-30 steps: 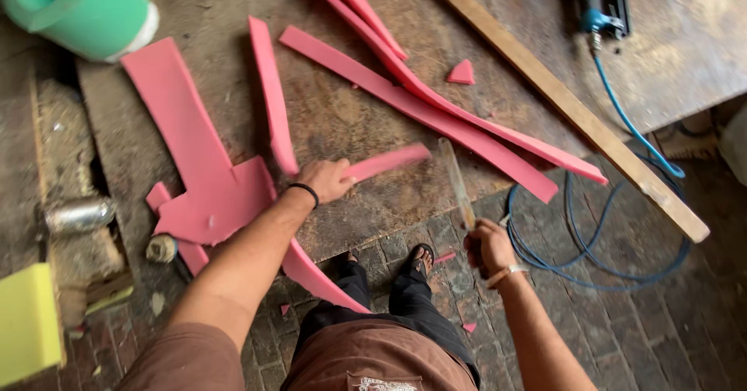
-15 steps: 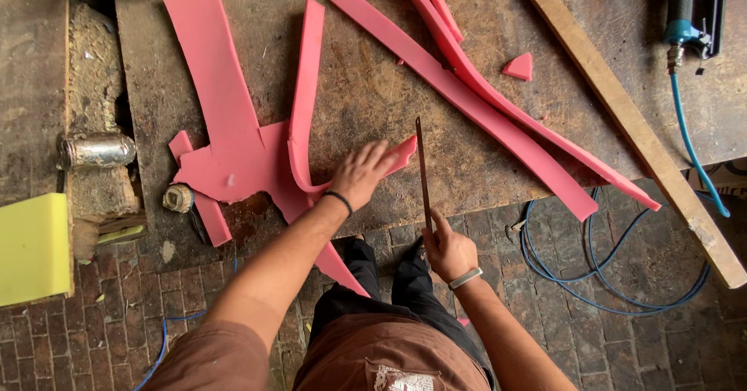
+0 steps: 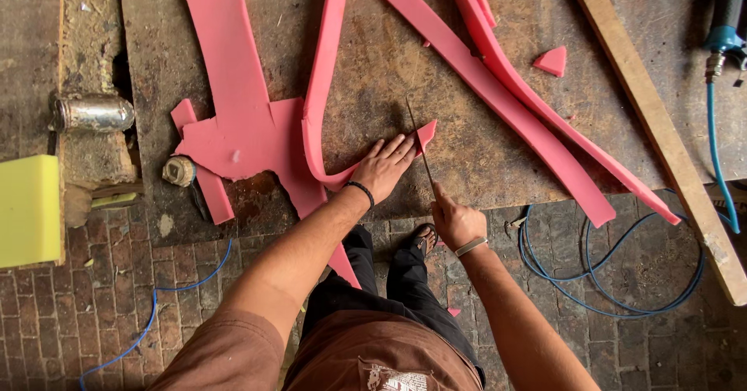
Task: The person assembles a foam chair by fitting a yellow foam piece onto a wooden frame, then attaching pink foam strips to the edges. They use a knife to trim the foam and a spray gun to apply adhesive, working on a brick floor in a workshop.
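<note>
Since half a sec ago our left hand (image 3: 387, 167) slid fwd, fingers flat together pinning the pink foam strip (image 3: 424, 136) at the workbench (image 3: 482, 157) front edge. Right hand (image 3: 455, 221) clamps the long knife (image 3: 420, 148); blade's beside the strip end, cut prob. just underway, most left.

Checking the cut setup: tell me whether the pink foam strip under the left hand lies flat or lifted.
Flat: the left hand presses the pink foam strip against the workbench, beside the knife in the right hand.
</note>
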